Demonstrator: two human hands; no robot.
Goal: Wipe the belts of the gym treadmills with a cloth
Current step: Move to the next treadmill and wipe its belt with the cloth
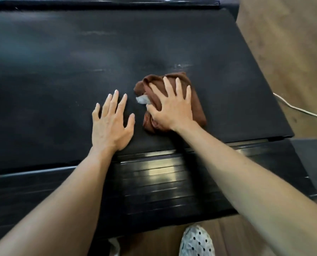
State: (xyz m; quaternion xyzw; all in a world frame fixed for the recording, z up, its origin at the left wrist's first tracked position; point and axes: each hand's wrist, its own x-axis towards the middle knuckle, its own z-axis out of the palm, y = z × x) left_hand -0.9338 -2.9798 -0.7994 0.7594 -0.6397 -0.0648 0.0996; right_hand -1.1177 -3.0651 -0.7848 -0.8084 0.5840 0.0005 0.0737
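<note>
Cloth: brown cloth (174,100) bunched under our right hand (172,109), on the belt (61,71); soft, light, likely to ruck, so we'd press it flat through the palm.
Right hand: fingers spread, pressing down, not clenched.
Left hand: left hand (110,122) just beside, flat on belt, holding nothing.
Beyond: faint scuffs ahead of fingertips.

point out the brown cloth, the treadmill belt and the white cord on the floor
cloth (195,100), head view, flat right side.
belt (61,74), head view, bare left part.
cord (301,109), head view, middle of its run.
</note>
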